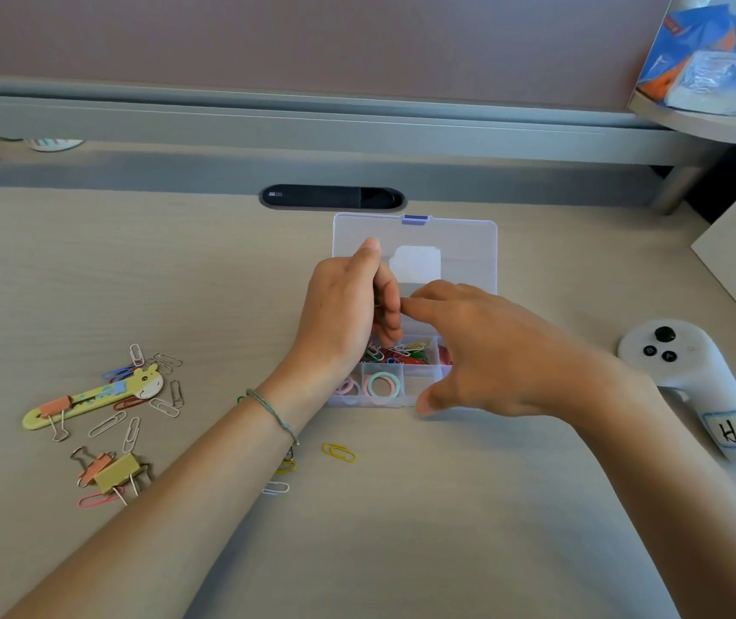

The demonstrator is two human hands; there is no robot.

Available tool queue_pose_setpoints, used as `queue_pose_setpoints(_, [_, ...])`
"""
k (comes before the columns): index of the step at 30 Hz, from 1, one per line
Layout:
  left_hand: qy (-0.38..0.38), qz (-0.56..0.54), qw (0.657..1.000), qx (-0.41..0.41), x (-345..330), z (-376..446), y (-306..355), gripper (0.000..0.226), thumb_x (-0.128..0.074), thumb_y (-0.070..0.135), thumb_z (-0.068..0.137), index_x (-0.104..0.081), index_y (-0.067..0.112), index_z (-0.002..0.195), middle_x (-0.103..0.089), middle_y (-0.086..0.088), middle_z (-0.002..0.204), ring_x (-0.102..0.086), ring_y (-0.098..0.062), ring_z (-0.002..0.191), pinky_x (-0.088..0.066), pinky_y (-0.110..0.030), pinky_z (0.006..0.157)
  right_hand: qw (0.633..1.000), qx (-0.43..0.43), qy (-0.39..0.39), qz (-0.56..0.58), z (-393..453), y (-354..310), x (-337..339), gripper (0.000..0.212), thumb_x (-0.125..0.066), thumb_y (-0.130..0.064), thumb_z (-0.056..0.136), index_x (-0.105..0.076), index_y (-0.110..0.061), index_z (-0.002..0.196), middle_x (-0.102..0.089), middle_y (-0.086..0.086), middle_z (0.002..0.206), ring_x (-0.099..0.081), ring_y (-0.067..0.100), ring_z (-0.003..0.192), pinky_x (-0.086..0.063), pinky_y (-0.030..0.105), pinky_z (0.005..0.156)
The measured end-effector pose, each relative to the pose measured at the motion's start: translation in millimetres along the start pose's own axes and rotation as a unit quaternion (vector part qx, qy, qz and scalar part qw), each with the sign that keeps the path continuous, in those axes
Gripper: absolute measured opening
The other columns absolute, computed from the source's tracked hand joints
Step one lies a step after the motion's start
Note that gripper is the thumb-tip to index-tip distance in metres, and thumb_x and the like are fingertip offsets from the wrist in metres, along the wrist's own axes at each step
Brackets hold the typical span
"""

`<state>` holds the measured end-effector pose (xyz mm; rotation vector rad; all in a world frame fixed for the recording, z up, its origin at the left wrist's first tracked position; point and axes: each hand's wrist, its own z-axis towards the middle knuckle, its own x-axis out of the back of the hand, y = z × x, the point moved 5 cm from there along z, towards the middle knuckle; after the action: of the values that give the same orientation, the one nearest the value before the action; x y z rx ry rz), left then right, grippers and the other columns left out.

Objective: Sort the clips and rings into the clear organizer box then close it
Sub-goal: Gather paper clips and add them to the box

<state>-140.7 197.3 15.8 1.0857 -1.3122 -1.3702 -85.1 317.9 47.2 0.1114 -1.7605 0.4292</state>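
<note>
The clear organizer box [415, 256] lies open mid-desk, under both hands. The left hand [348, 314] curls over its clip compartment; whether it pinches anything, I cannot tell. The right hand [491, 350] hovers spread. Loose paper clips [165, 395] and binder clips [109, 473] lie left; a white controller [687, 377] lies right.

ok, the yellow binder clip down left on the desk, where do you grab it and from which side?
Probably best by the yellow binder clip body, pinched across its two flat faces from above. It lies on its side with wire handles splayed toward the desk's near edge and an orange clip touching its far-left end, so come in from the near-right, clear of the wires.
</note>
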Motion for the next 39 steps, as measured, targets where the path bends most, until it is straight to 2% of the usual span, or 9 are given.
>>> queue_pose_setpoints(3, [-0.008,0.001,1.000,-0.001,-0.9,0.1,0.9,0.064,-0.030,0.028,0.110,-0.058,0.004,0.057,-0.057,-0.012,0.050,-0.057,-0.023,0.044,-0.047,-0.026,0.044,1.000,-0.002,-0.002,0.013,-1.5,0.6,1.4,0.085,-0.080,-0.051,0.071,-0.039,-0.034,0.143,-0.047,-0.011,0.135,-0.047,0.012,0.108,-0.046,0.035,0.097])
queue_pose_setpoints(14, [-0.049,-0.024,0.998,0.016,-6.3,-3.7,3.6,0.070,-0.028,0.031,0.110,-0.062,0.003,0.056,-0.066,-0.015,0.052,-0.068,-0.029,0.052,-0.054,-0.025,0.049,0.998,-0.023,0.003,0.052,-4.0,6.8,7.0,0.065,-0.081,-0.044,0.071,-0.051,-0.034,0.129,-0.059,-0.007,0.125,-0.057,0.019,0.108,-0.049,0.040,0.094])
queue_pose_setpoints(23, [-0.169,-0.026,0.985,0.025,-6.3,-6.7,3.6,0.077,-0.026,0.053,0.103,-0.071,-0.001,0.073,-0.076,-0.024,0.078,-0.075,-0.030,0.073,-0.061,-0.037,0.074,0.997,-0.031,0.011,0.076,-4.6,11.1,11.5,0.071,-0.081,-0.041,0.076,-0.046,-0.043,0.138,-0.059,-0.009,0.131,-0.057,0.018,0.113,-0.047,0.040,0.100])
queue_pose_setpoints(27, [-0.187,-0.020,0.982,0.022,-2.4,-5.3,1.6,0.077,-0.025,0.058,0.095,-0.071,-0.003,0.084,-0.076,-0.027,0.085,-0.076,-0.035,0.082,-0.061,-0.041,0.083,0.997,-0.037,0.021,0.065,-5.2,14.5,13.3,0.073,-0.079,-0.040,0.078,-0.044,-0.040,0.142,-0.055,-0.009,0.139,-0.051,0.017,0.125,-0.043,0.036,0.103])
queue_pose_setpoints(31, [-0.160,-0.019,0.987,0.023,2.7,-5.7,6.9,0.069,-0.029,0.053,0.099,-0.072,0.002,0.081,-0.077,-0.024,0.085,-0.076,-0.034,0.085,-0.061,-0.041,0.083,0.997,-0.045,0.048,0.044,-3.5,17.0,16.1,0.063,-0.074,-0.040,0.083,-0.049,-0.037,0.140,-0.060,-0.012,0.128,-0.053,0.014,0.119,-0.042,0.028,0.096])
queue_pose_setpoints(34, [-0.078,0.082,0.992,-0.055,21.1,-5.8,17.6,0.042,-0.046,0.027,0.105,-0.074,0.008,0.081,-0.078,-0.009,0.083,-0.075,-0.021,0.083,-0.062,-0.042,0.080,0.991,-0.037,0.117,0.060,-1.6,13.1,20.3,0.040,-0.071,-0.033,0.085,-0.064,-0.033,0.125,-0.066,-0.014,0.108,-0.059,0.014,0.105,-0.050,0.036,0.093])
queue_pose_setpoints(36, [-0.052,0.232,0.964,-0.117,36.7,-9.8,23.4,0.020,-0.061,0.020,0.096,-0.077,0.020,0.083,-0.076,0.006,0.083,-0.070,-0.008,0.082,-0.058,-0.033,0.074,0.986,-0.016,0.153,0.071,1.7,3.9,18.9,0.026,-0.068,-0.028,0.087,-0.070,-0.032,0.112,-0.067,-0.013,0.099,-0.062,0.012,0.095,-0.052,0.037,0.087])
queue_pose_setpoints(37, [-0.056,0.300,0.944,-0.129,42.9,-12.8,22.6,0.015,-0.067,0.019,0.091,-0.077,0.026,0.083,-0.074,0.011,0.083,-0.067,-0.005,0.080,-0.053,-0.026,0.072,0.983,-0.004,0.163,0.079,3.8,-1.4,16.7,0.022,-0.068,-0.025,0.087,-0.072,-0.031,0.108,-0.068,-0.013,0.096,-0.062,0.011,0.090,-0.053,0.036,0.084])
queue_pose_setpoints(39, [-0.072,0.377,0.916,-0.118,51.9,-18.7,15.8,0.013,-0.074,0.018,0.086,-0.078,0.030,0.083,-0.070,0.013,0.084,-0.065,-0.006,0.078,-0.049,-0.025,0.071,0.979,0.012,0.182,0.089,8.9,-9.1,10.2,0.021,-0.067,-0.022,0.086,-0.075,-0.028,0.104,-0.069,-0.012,0.091,-0.063,0.011,0.084,-0.053,0.037,0.079])
